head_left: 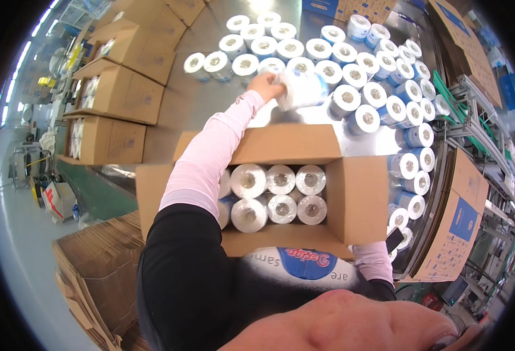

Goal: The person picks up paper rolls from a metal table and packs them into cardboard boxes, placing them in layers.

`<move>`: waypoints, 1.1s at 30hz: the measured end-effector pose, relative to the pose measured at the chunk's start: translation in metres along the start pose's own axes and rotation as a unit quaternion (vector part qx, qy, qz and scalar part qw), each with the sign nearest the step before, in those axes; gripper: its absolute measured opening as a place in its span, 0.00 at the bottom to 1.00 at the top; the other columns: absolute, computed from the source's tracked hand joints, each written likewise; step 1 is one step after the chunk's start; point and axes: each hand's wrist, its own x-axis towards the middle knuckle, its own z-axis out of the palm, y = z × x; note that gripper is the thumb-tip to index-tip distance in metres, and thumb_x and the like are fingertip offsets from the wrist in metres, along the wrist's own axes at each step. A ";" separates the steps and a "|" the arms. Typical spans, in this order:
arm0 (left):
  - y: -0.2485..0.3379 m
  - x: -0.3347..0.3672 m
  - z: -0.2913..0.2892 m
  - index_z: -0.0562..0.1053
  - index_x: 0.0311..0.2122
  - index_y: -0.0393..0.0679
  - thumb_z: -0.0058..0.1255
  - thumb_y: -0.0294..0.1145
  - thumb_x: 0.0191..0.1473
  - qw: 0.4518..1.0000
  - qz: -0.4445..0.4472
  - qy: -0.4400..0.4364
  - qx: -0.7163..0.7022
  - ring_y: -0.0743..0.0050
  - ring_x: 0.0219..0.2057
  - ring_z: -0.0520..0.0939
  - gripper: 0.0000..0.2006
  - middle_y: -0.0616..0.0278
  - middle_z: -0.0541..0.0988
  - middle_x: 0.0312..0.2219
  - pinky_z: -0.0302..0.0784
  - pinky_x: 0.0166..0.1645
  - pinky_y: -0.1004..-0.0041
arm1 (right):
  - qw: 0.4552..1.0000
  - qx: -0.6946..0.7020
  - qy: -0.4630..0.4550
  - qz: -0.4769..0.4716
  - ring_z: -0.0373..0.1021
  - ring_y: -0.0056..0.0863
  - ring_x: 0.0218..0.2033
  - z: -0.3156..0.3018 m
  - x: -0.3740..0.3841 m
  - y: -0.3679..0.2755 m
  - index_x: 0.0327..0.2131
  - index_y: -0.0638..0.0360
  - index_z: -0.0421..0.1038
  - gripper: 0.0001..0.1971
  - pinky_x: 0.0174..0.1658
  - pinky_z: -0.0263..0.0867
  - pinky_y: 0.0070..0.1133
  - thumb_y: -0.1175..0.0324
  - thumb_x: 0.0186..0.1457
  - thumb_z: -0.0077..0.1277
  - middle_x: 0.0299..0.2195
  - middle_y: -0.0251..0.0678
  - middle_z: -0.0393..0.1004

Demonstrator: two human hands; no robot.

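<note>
My left hand (265,88) reaches far over the table and is closed on the near end of a wrapped paper roll (304,89). The roll is white and blue, tilted onto its side and blurred. Below my left forearm stands an open cardboard box (281,146) with white wrapped rolls (281,179) upright in two rows; my forearm hides part of its left end. My right sleeve (373,261) shows at the box's near right corner, but the box flap hides that hand and its fingers.
Many upright rolls (354,75) cover the metal table (172,96) ahead and to the right. Filled cartons (114,93) line the left side. Flattened cardboard (93,263) is stacked at lower left. A printed carton (453,219) and a metal frame (474,117) stand at right.
</note>
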 end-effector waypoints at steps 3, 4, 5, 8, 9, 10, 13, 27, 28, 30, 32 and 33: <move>0.066 -0.062 -0.043 0.71 0.49 0.37 0.53 0.27 0.51 0.929 0.088 -0.029 -0.359 0.69 0.41 0.80 0.19 0.57 0.79 0.41 0.75 0.47 0.74 | 0.965 0.258 0.040 0.004 0.67 0.45 0.47 -0.052 0.019 0.003 0.43 0.59 0.72 0.21 0.51 0.63 0.32 0.59 0.45 0.56 0.45 0.47 0.70; 0.081 -0.088 -0.056 0.71 0.49 0.38 0.54 0.28 0.52 0.862 0.071 -0.109 -0.491 0.68 0.42 0.79 0.18 0.57 0.78 0.42 0.74 0.49 0.73 | 0.934 0.357 0.029 -0.011 0.67 0.45 0.47 -0.079 0.023 -0.011 0.43 0.59 0.72 0.21 0.51 0.63 0.32 0.60 0.45 0.56 0.45 0.46 0.70; 0.089 -0.114 -0.063 0.71 0.50 0.38 0.55 0.29 0.52 0.769 0.056 -0.186 -0.609 0.68 0.43 0.79 0.18 0.58 0.78 0.43 0.74 0.51 0.71 | 0.896 0.443 0.008 -0.033 0.67 0.45 0.47 -0.108 0.029 -0.025 0.43 0.59 0.72 0.21 0.51 0.63 0.32 0.60 0.45 0.57 0.45 0.46 0.70; 0.100 -0.185 -0.047 0.72 0.48 0.38 0.56 0.33 0.52 0.816 0.261 -0.282 -0.431 0.66 0.47 0.78 0.19 0.57 0.78 0.43 0.73 0.52 0.70 | 0.824 0.547 -0.089 -0.119 0.67 0.44 0.47 -0.203 0.003 -0.077 0.42 0.59 0.72 0.20 0.51 0.63 0.32 0.61 0.44 0.58 0.44 0.45 0.71; 0.094 -0.207 -0.038 0.72 0.48 0.38 0.56 0.32 0.51 0.847 0.276 -0.287 -0.352 0.64 0.48 0.76 0.18 0.55 0.78 0.43 0.72 0.53 0.69 | 0.818 0.536 -0.139 -0.159 0.67 0.44 0.47 -0.225 -0.011 -0.097 0.42 0.59 0.72 0.20 0.51 0.63 0.31 0.62 0.44 0.58 0.44 0.45 0.71; 0.089 -0.228 -0.027 0.73 0.48 0.38 0.56 0.30 0.50 0.869 0.295 -0.292 -0.271 0.62 0.50 0.75 0.18 0.53 0.77 0.43 0.71 0.55 0.68 | 0.820 0.502 -0.191 -0.196 0.68 0.44 0.46 -0.244 -0.024 -0.115 0.42 0.59 0.72 0.20 0.51 0.63 0.31 0.62 0.44 0.58 0.44 0.44 0.71; 0.079 -0.275 -0.014 0.76 0.43 0.44 0.61 0.37 0.37 0.930 0.260 -0.223 0.133 0.50 0.45 0.73 0.23 0.49 0.75 0.36 0.70 0.50 0.59 | 0.846 0.193 -0.281 -0.411 0.68 0.44 0.46 -0.267 -0.084 -0.164 0.42 0.58 0.73 0.20 0.52 0.63 0.31 0.63 0.43 0.59 0.43 0.43 0.72; 0.066 -0.238 -0.028 0.75 0.43 0.45 0.51 0.29 0.41 0.882 0.418 0.007 0.219 0.50 0.43 0.75 0.19 0.52 0.76 0.39 0.71 0.49 0.57 | 0.870 -0.060 -0.124 -0.474 0.59 0.47 0.57 -0.163 -0.169 -0.181 0.52 0.58 0.68 0.24 0.59 0.53 0.40 0.67 0.48 0.53 0.54 0.52 0.64; 0.081 -0.219 -0.051 0.76 0.40 0.44 0.50 0.28 0.41 0.880 0.407 0.023 0.242 0.50 0.42 0.75 0.17 0.52 0.77 0.39 0.71 0.49 0.56 | 0.908 0.042 -0.074 -0.411 0.57 0.47 0.59 -0.162 -0.160 -0.162 0.54 0.61 0.64 0.26 0.61 0.51 0.37 0.68 0.49 0.51 0.56 0.52 0.62; 0.062 -0.175 -0.070 0.75 0.42 0.44 0.50 0.30 0.43 0.891 0.312 0.107 0.311 0.48 0.44 0.74 0.17 0.50 0.76 0.40 0.68 0.52 0.55 | 0.938 0.222 0.052 -0.261 0.54 0.47 0.61 -0.138 -0.139 -0.104 0.58 0.67 0.57 0.29 0.65 0.47 0.32 0.70 0.52 0.49 0.59 0.51 0.58; 0.036 -0.151 -0.065 0.73 0.47 0.45 0.47 0.38 0.51 0.931 0.129 0.055 0.337 0.47 0.47 0.72 0.17 0.49 0.75 0.44 0.67 0.53 0.54 | 0.900 0.333 -0.110 -0.257 0.42 0.41 0.67 -0.082 -0.171 -0.095 0.64 0.67 0.42 0.38 0.67 0.37 0.29 0.65 0.55 0.49 0.66 0.50 0.44; 0.000 -0.141 -0.045 0.73 0.46 0.46 0.41 0.42 0.55 0.933 0.041 -0.003 0.356 0.46 0.47 0.74 0.18 0.48 0.76 0.43 0.68 0.53 0.55 | 0.894 0.334 -0.124 -0.273 0.40 0.41 0.68 -0.087 -0.181 -0.100 0.65 0.67 0.40 0.40 0.67 0.36 0.29 0.62 0.55 0.50 0.66 0.51 0.43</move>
